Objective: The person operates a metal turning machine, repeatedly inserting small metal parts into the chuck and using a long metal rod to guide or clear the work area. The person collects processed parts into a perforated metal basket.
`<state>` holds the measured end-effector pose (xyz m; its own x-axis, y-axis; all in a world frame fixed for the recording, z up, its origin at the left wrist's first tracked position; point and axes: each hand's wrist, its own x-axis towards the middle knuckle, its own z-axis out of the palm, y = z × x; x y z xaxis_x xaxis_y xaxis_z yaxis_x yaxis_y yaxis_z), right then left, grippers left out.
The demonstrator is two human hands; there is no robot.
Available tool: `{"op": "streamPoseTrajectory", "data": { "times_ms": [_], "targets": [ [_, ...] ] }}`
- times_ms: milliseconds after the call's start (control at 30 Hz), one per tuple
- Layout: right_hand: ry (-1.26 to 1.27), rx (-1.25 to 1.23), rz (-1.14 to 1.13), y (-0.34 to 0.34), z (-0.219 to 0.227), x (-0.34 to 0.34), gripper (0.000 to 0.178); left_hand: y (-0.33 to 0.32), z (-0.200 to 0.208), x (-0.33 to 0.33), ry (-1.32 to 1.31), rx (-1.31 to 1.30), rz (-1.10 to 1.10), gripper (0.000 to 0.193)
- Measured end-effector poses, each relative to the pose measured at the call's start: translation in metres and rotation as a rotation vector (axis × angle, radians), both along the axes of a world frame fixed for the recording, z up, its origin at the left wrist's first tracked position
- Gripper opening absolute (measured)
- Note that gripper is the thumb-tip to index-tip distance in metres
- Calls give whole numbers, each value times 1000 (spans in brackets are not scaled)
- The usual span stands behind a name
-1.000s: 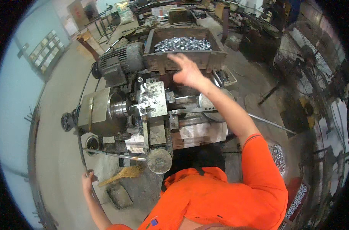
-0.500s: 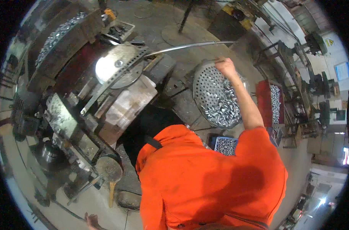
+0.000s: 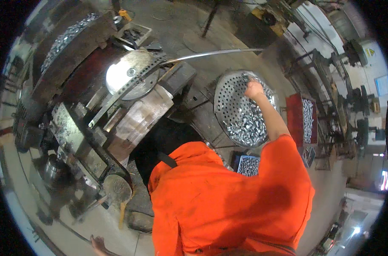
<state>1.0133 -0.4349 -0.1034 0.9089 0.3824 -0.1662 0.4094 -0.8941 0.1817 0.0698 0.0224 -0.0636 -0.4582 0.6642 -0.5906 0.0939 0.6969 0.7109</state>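
Observation:
My right hand (image 3: 254, 88) is over the far part of a round, perforated metal pan (image 3: 226, 91). Its fingers are closed around something small and dark that I cannot make out. Many short, shiny metal pieces (image 3: 247, 128) are heaped on the pan's near side, beside my right forearm. Down at the lower left, my left hand (image 3: 98, 243) is wrapped round a long dark rod (image 3: 76, 234). That rod slants up and away to the left. My orange sleeves and top cover the lower middle of the view.
A machine with a bright round disc (image 3: 119, 77) and a drilled bar stands left of centre, a curved metal rod (image 3: 211, 54) reaching right from it. A blue crate (image 3: 248, 165) and a red bin (image 3: 294, 117) hold small metal parts. A long-handled round pan (image 3: 117, 189) sits lower left.
My right hand has drawn back slightly toward me over the perforated pan. My left hand has shifted a little to the left along with the rod.

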Motion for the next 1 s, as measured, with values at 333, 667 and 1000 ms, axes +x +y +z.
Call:
{"op": "streamPoseTrajectory", "data": {
  "times_ms": [333,667,1000],
  "targets": [
    [-14,10,233,-27,-42,33,26,-37,28,34,55,406,-259,42],
    [107,351,238,-9,-8,8,28,-44,50,63,-80,407,-296,37],
    [398,1054,849,276,166,-200,35,-48,49,60,73,461,-317,34]
  ]
}}
